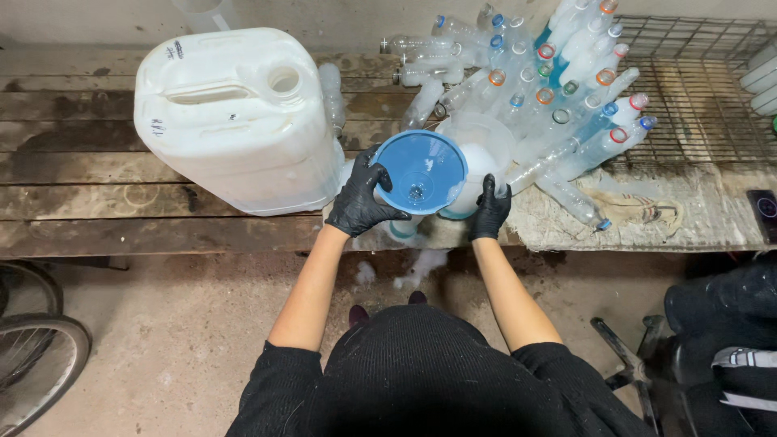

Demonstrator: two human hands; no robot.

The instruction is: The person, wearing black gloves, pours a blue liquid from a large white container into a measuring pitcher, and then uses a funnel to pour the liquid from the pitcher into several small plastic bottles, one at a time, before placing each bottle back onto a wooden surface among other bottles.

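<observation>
Risk: round blue plastic funnel [421,171] may tip and spill — judged from its tilt and the wet bench edge.
Left hand [362,199]: black-gloved, fingers curled around the funnel's left rim.
Right hand [490,209]: gloved, fingers pressed together on the translucent plastic jug [479,150] — just beside the funnel.
Funnel position: bench front, beside large white plastic jerrycan [239,117].

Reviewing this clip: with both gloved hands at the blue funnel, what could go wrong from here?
1. The left hand grips the blue funnel at the bench edge; whatever it feeds is hidden beneath, so it might tip. White foam already lies on the floor below.
2. The right hand tilts a clear jug of white liquid toward the funnel; it could overshoot the rim.
3. The piled empty bottles might roll into the work.
</observation>
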